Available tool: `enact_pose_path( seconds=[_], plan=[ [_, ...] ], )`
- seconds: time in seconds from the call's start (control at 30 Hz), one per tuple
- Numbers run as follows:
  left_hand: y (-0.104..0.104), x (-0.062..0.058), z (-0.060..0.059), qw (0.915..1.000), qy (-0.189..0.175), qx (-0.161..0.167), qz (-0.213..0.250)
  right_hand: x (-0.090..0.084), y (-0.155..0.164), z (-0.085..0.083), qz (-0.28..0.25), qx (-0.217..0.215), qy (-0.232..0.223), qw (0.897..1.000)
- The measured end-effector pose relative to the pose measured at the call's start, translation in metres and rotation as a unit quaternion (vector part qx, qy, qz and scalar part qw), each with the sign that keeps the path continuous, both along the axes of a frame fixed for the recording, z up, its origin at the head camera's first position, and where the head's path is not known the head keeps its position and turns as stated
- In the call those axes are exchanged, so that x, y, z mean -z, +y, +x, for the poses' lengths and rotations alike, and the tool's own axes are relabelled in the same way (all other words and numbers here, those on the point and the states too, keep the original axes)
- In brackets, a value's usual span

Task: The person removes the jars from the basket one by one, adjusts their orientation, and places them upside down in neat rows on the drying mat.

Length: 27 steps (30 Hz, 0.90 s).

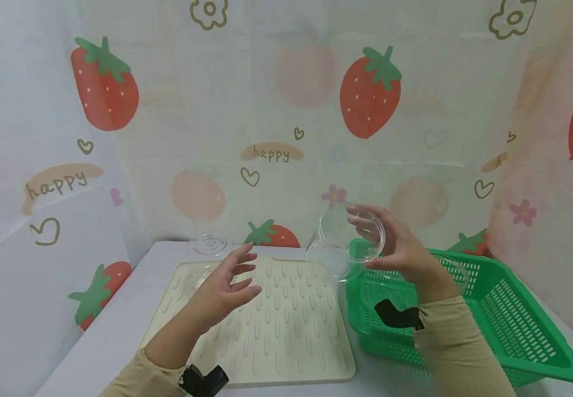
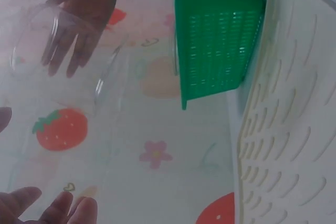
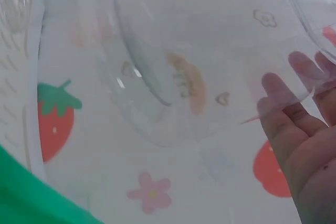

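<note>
Holding one clear container (image 1: 333, 251), our right grip (image 1: 405, 248) curved round it; our left grip (image 1: 220, 289) empty, spread above cream mat (image 1: 286, 336).

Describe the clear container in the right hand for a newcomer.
Find the green basket on the right. Near its far-left corner, the right hand grips a tilted clear container. Unlike the clear vessel beyond the left hand, it's held up.

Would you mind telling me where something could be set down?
The mat lies bare between the left hand and the green basket; the table left of the mat is free too. Crowded: the mat's far-left corner, by a clear vessel, and above the basket's left end, where the right hand holds a clear container.
</note>
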<state>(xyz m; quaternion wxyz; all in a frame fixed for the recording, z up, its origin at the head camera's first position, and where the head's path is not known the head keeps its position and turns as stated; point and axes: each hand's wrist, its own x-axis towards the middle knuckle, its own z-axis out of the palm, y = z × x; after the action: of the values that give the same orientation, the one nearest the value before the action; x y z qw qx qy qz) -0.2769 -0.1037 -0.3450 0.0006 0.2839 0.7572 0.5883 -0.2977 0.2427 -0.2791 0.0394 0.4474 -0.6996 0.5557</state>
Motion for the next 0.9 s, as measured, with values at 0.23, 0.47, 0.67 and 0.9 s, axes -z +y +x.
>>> enact_pose_path(
  seconds=[0.23,0.47,0.67,0.9],
  plan=[
    [0.003,0.007,-0.002,0.9998,0.003,0.011,0.014,0.012,-0.037,-0.004,-0.066,-0.023,-0.017,0.997],
    [0.003,0.015,-0.004,0.9992,0.004,0.028,0.030,0.028,-0.067,-0.002,-0.107,-0.037,-0.038,0.993],
    [0.000,0.019,-0.006,0.9990,-0.006,0.025,0.036,0.036,-0.082,0.001,-0.120,-0.058,-0.054,0.990],
    [-0.004,0.024,-0.008,0.9978,-0.030,0.039,0.044,0.045,-0.094,-0.001,-0.135,-0.095,-0.043,0.985]
  ],
)
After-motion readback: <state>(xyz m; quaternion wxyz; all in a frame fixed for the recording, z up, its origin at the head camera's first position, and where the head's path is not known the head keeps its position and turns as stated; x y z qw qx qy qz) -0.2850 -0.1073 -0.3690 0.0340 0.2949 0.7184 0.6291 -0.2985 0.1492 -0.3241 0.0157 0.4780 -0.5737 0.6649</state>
